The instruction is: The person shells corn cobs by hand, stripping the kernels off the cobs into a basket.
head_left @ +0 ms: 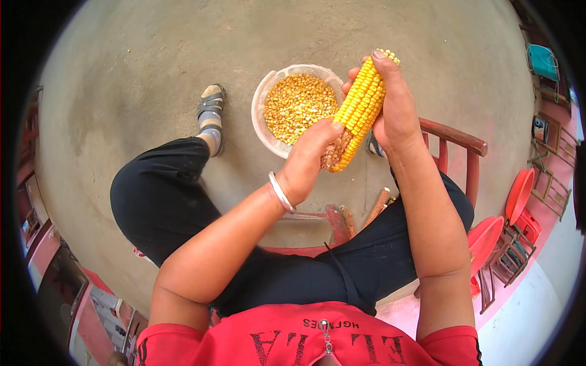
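Observation:
A yellow corn cob (362, 108) is held at a slant between both hands, above the right side of a basket. Its lower end is partly stripped, showing bare reddish-brown cob. My left hand (310, 155) grips this lower end, with the thumb pressed on the edge of the kernels. My right hand (397, 100) wraps round the upper part from the right, its thumb near the tip. Under the hands, a pale plastic basket (259, 122) stands on the floor between the feet. Loose corn kernels (299, 107) lie in it.
Bare cobs (376, 206) lie by the right thigh. A red wooden chair (473, 174) stands close on the right. Farther right are red basins (519, 195), folded chairs (513, 259) and a teal container (542, 63). The concrete floor (152, 73) spreads ahead.

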{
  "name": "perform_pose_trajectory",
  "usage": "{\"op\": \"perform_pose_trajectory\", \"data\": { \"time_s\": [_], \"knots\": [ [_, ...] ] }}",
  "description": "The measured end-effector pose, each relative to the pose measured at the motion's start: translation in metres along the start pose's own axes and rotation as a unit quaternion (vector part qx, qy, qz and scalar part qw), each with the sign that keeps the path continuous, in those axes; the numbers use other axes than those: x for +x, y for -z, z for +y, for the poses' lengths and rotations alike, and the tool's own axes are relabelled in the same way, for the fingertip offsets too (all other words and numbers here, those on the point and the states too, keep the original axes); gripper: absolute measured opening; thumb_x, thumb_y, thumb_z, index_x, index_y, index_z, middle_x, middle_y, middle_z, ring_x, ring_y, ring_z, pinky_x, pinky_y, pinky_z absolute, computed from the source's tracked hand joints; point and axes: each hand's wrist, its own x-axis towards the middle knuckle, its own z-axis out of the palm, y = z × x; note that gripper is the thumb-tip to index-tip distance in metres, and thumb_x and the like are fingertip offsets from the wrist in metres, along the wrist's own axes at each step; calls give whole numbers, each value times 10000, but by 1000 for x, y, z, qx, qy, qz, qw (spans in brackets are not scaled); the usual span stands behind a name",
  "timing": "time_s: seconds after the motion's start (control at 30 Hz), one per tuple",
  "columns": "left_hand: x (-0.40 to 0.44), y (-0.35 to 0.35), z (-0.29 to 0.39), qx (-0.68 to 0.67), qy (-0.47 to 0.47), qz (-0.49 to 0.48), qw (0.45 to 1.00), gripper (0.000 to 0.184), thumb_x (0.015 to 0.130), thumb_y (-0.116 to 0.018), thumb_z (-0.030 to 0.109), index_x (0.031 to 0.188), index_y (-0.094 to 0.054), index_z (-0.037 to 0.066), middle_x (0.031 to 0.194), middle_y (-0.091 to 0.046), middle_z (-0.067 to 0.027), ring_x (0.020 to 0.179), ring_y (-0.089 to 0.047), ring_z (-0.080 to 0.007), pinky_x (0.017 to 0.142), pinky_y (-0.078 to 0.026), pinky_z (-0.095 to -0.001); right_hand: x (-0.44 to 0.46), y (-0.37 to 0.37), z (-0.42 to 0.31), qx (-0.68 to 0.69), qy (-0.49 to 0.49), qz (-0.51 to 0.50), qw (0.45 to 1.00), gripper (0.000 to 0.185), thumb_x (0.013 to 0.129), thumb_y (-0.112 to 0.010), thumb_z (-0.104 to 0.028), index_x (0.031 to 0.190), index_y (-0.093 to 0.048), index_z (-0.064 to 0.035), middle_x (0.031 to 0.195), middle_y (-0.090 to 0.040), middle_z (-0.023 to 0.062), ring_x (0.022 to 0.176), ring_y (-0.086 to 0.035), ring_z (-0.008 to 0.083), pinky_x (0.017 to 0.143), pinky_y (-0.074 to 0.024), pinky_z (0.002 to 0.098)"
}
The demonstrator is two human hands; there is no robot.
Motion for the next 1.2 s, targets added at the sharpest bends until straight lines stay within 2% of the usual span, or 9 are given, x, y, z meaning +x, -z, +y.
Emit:
{"op": "perform_pose_trajectory", "data": {
  "time_s": [0.07, 0.23, 0.47, 0.53, 0.67, 0.87, 0.93, 1.03, 1.2],
  "knots": [
    [1, -2, 0, -22, 5, 8, 1000, 449, 988, -494, 384, 1240, -518, 13, 1111, -595, -30, 996, -552, -85, 872, -459, -260, 0, 0, 1, 1, -2, 1, 1000, 349, 874, -645, -362, 1010, -508, -71, 834, -619, 97, 699, -628, 181, 650, -528, 310],
    [4, 5, -10, 65, -9, 2, 998, 430, 1019, -442, 367, 1255, -508, 14, 1122, -591, -20, 1002, -544, -77, 881, -447, -254, 3, 3, 4, 8, -8, 6, 1000, 355, 876, -639, -373, 1014, -507, -74, 837, -617, 99, 698, -626, 184, 648, -528, 309],
    [-2, -4, -5, 71, -32, 1, 997, 428, 990, -499, 329, 1269, -491, 4, 1156, -573, -26, 1040, -531, -93, 909, -433, -272, 3, 2, 1, 17, -12, 13, 1000, 354, 881, -628, -372, 1018, -507, -69, 843, -616, 101, 701, -629, 181, 638, -534, 309],
    [-2, -4, -5, -1, -2, 13, 1000, 440, 946, -530, 263, 1299, -471, 7, 1179, -567, -43, 1072, -535, -115, 931, -419, -280, 3, 1, 3, 15, -14, 16, 1000, 348, 882, -628, -368, 1015, -508, -69, 834, -616, 96, 699, -630, 179, 639, -536, 309],
    [-6, 4, -10, -35, 24, 44, 998, 449, 909, -531, 215, 1303, -471, 10, 1183, -568, -52, 1083, -543, -130, 947, -406, -280, 0, -4, 8, -14, -7, -11, 1000, 326, 891, -624, -348, 1011, -515, -65, 805, -619, 78, 679, -629, 163, 629, -534, 299],
    [-4, -2, -7, 36, -16, 28, 999, 461, 956, -551, 323, 1294, -470, 20, 1148, -569, -32, 1017, -542, -104, 886, -433, -273, 2, -4, 7, -2, 0, -16, 1000, 310, 896, -625, -332, 1015, -519, -65, 804, -623, 72, 668, -625, 154, 611, -529, 287],
    [0, 2, -12, 122, -13, 32, 992, 502, 982, -521, 400, 1308, -459, 23, 1133, -563, -14, 979, -525, -68, 831, -441, -238, 2, -4, 8, -2, -2, -15, 1000, 308, 896, -625, -331, 1013, -518, -67, 805, -623, 72, 669, -624, 155, 611, -529, 288],
    [1, 4, -16, 136, -50, 12, 989, 511, 995, -485, 427, 1309, -460, 25, 1119, -557, 0, 956, -509, -44, 799, -432, -204, 1, -4, 8, -4, -8, -3, 1000, 321, 892, -627, -342, 1012, -515, -66, 809, -623, 75, 670, -624, 159, 619, -531, 296],
    [-1, 4, -11, 166, -33, -9, 986, 511, 1000, -479, 411, 1317, -445, 12, 1136, -550, -12, 985, -502, -62, 836, -425, -221, 3, 0, 6, -12, -8, 3, 1000, 340, 888, -629, -355, 1019, -518, -62, 812, -622, 86, 674, -626, 169, 629, -532, 298]
  ]
}}
